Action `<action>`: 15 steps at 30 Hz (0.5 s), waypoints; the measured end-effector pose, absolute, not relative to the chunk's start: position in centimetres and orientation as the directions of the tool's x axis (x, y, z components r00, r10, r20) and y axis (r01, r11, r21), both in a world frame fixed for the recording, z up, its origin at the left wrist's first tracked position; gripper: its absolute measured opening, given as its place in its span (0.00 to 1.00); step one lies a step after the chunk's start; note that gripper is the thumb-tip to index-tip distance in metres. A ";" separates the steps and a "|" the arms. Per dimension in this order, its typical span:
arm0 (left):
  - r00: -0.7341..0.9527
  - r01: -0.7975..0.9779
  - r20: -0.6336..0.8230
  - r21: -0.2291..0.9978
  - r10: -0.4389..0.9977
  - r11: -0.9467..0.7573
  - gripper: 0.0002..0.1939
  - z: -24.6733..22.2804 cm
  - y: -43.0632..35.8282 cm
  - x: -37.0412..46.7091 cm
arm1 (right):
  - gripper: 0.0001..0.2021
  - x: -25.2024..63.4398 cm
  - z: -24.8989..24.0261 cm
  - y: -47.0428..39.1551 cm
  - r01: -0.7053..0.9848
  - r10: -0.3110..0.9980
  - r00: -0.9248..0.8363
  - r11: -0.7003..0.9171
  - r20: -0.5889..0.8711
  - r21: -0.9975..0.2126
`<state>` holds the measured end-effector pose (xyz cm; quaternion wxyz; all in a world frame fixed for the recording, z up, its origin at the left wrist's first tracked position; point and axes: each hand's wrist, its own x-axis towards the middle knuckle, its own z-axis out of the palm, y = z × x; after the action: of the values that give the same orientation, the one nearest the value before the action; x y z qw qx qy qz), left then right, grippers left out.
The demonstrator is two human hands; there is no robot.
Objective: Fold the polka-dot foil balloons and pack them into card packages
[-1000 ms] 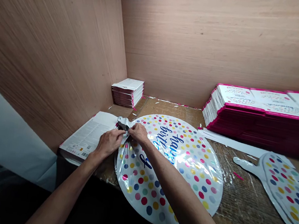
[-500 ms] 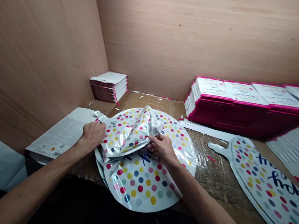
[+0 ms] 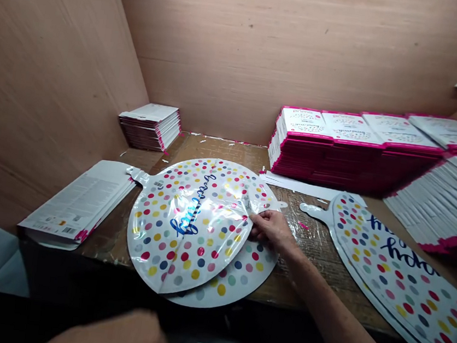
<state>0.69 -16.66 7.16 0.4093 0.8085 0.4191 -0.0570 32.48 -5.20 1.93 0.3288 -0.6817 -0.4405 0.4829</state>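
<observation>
A flat round foil balloon (image 3: 187, 244), white with coloured dots and blue lettering, lies face up on the worktable. A lengthwise crease crosses it, and its neck points left. Beneath it, a second dotted foil balloon (image 3: 241, 277) shows along the lower right. My right hand (image 3: 273, 230) is closed on the upper balloon's right edge, pinching the foil between thumb and fingers. My left hand (image 3: 119, 338) is low at the bottom edge of the view, in front of the table and away from the balloons. Motion smears it and its fingers cannot be made out.
More dotted balloons (image 3: 398, 279) lie on the right. Stacks of pink-edged packets (image 3: 337, 156) stand at the back right, with white packets (image 3: 448, 202) beside them. A small packet stack (image 3: 151, 124) sits back left; printed packets (image 3: 77, 198) lie nearer. Wooden panels (image 3: 225, 55) enclose the table.
The folded-up upper balloon now lies spread out flat, its lettering showing. My left hand has left the neck side and dropped to the bottom of the view. My right hand still grips the foil.
</observation>
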 end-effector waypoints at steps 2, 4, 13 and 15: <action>0.415 0.838 -0.384 0.514 0.825 -0.182 0.22 7.2 -14.5 2.0 | 0.11 33.9 2.4 -5.7 0.386 0.911 0.150 -0.411 -0.384 -0.826; 0.145 0.929 -0.311 0.370 0.939 -0.020 0.26 6.6 -12.4 3.5 | 0.09 34.5 3.0 -6.2 0.536 0.933 0.243 -0.357 -0.265 -0.765; 0.121 0.952 -0.415 0.304 0.902 0.012 0.27 4.5 -11.7 4.6 | 0.12 30.4 1.9 -4.9 0.852 0.894 -0.371 0.435 0.250 -0.292; 0.255 0.847 -0.560 0.523 0.788 0.098 0.29 5.7 -11.6 4.5 | 0.12 31.0 1.5 -5.2 0.805 0.889 -0.409 0.458 0.206 -0.378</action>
<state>4.51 -11.58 5.71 0.4215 0.6706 0.6095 -0.0347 31.03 -5.22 1.53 0.1909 -0.5089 -0.8322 0.1101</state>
